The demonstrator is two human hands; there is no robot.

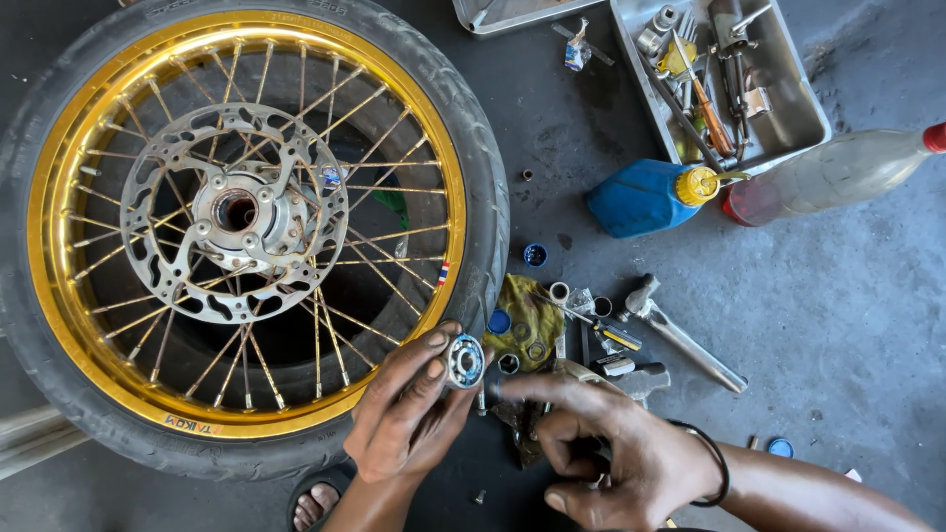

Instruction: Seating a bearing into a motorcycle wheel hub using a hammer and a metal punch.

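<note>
Bearing (465, 361), a small round steel one, sits pinched between the fingertips of the left hand (409, 409), held up just beside the gold-rimmed wheel (246, 222). The right hand (616, 453) is curled, fingers bent inward, over small parts near a yellow rag (532, 315).

Motorcycle repair workshop, spoked wheel (236, 227) on stained concrete floor (838, 325), tool tray (788, 123), oil bottle (645, 197)
</note>
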